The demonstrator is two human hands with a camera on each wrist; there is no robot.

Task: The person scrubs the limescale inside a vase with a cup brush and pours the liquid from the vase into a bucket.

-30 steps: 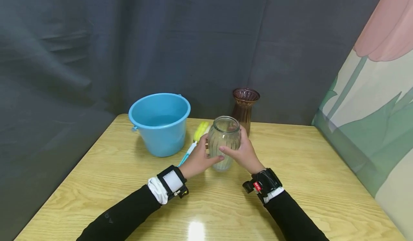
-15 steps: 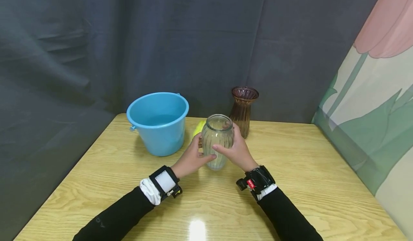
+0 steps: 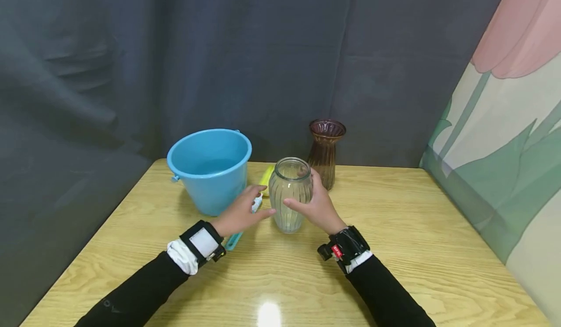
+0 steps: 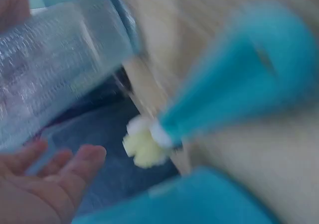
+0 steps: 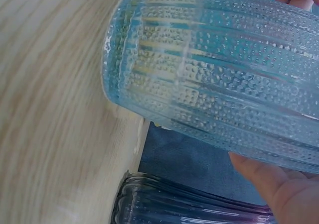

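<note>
Since a second ago: left hand (image 3: 240,213) off the clear glass jar (image 3: 290,194), fingers apart, over the brush (image 3: 256,204). Right hand (image 3: 316,206) wrapped on jar, upright on worktop (image 3: 394,249). Likely picking up brush next: needs fingers closing round handle.

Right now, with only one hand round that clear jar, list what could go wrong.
1. The right hand alone grips the clear glass jar; the left hand is open beside it, so the ribbed glass could slip or tip onto the table.
2. The brown vase stands close behind the jar; a push back might knock it.
3. The blue bucket and brush crowd the left hand, which could bump them.
</note>
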